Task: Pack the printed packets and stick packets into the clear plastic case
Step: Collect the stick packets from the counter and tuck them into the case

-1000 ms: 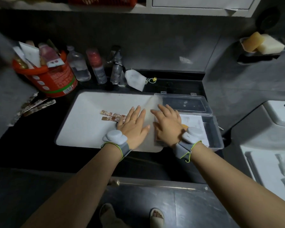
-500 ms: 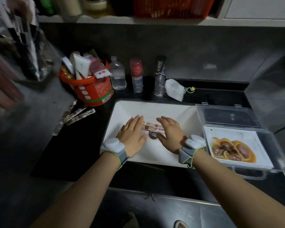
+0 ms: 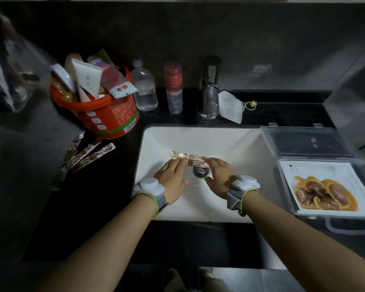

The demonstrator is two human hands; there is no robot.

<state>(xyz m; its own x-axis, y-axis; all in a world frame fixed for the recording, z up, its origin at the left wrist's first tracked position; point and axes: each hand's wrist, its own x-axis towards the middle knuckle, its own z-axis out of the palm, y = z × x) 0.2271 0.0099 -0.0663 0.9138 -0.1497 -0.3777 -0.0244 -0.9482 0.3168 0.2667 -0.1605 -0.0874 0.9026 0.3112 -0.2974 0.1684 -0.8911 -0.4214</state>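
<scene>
Stick packets (image 3: 188, 160), long and narrow with a shiny gold-and-brown print, lie across the bottom of a white sink basin (image 3: 236, 148), just above the drain (image 3: 201, 171). Both hands rest on them, palms down. The left hand (image 3: 173, 182) has its fingers stretched flat and together over the packets' left half. The right hand (image 3: 219, 178) lies with its fingers extended over their right end. Whether either hand has actually closed on a packet cannot be told, since the fingertips cover the contact. How many packets lie under the hands is also unclear.

More stick packets (image 3: 89, 153) lie fanned on the dark counter to the left, below an orange tub (image 3: 112, 116) stuffed with tubes.

At right, the clear plastic case (image 3: 346, 223) sits open, lid (image 3: 308, 142) back. Inside it lies a printed packet (image 3: 325, 188), white with a picture of brown and orange food. The case's right side is cut off by the frame edge. The dim light leaves the counter's far corners hard to read.
</scene>
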